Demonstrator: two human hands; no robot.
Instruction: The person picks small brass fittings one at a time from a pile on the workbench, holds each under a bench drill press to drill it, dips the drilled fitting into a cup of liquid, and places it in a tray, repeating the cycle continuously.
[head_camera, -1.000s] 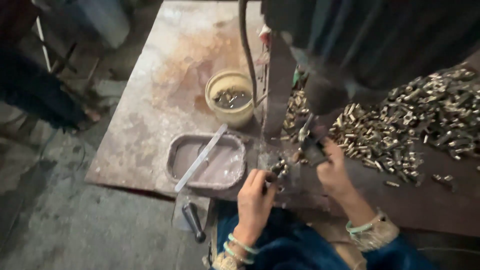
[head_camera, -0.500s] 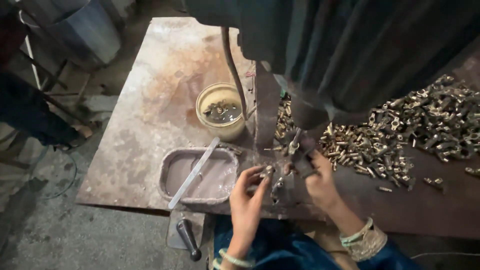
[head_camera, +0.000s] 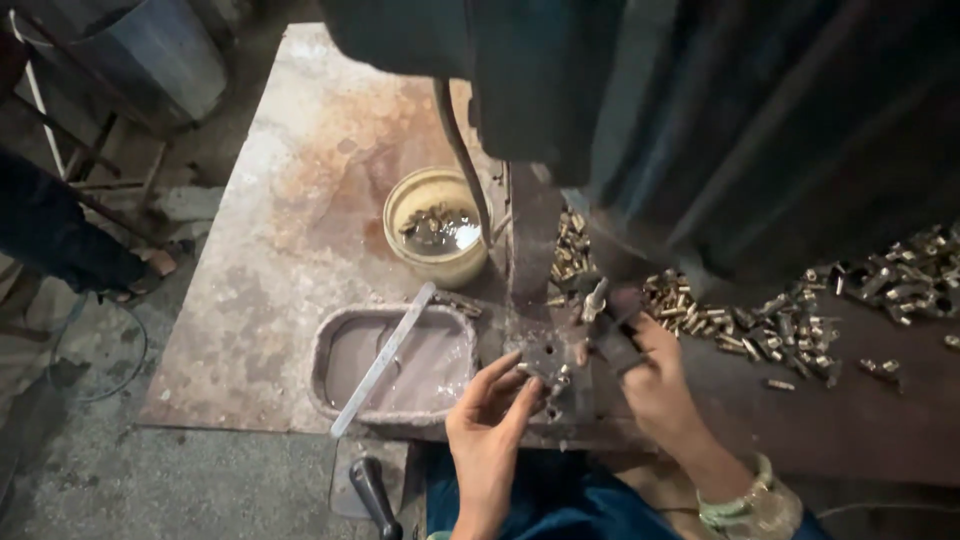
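My left hand (head_camera: 492, 425) reaches up to a small metal fixture plate (head_camera: 545, 360) on the machine bed, fingertips pinching a small brass part there. My right hand (head_camera: 655, 385) sits just right of the plate, fingers closed around a dark tool or lever (head_camera: 610, 335) with a small brass part (head_camera: 594, 298) at its tip. A heap of small brass parts (head_camera: 790, 325) spreads across the bench to the right. The dark machine body (head_camera: 640, 120) hangs overhead and hides the far side of the work spot.
A yellow bowl (head_camera: 437, 255) with liquid and brass parts stands behind the plate. A grey rectangular tray (head_camera: 345, 350) holds cloudy liquid and a metal strip (head_camera: 385, 358). A black handle (head_camera: 372, 492) pokes out below the rusty table (head_camera: 300, 200). Another person's dark sleeve (head_camera: 50, 235) is at left.
The view has shifted closer and lower onto the work spot. Both hands stay at the fixture plate; my left fingers have stretched further up onto it.
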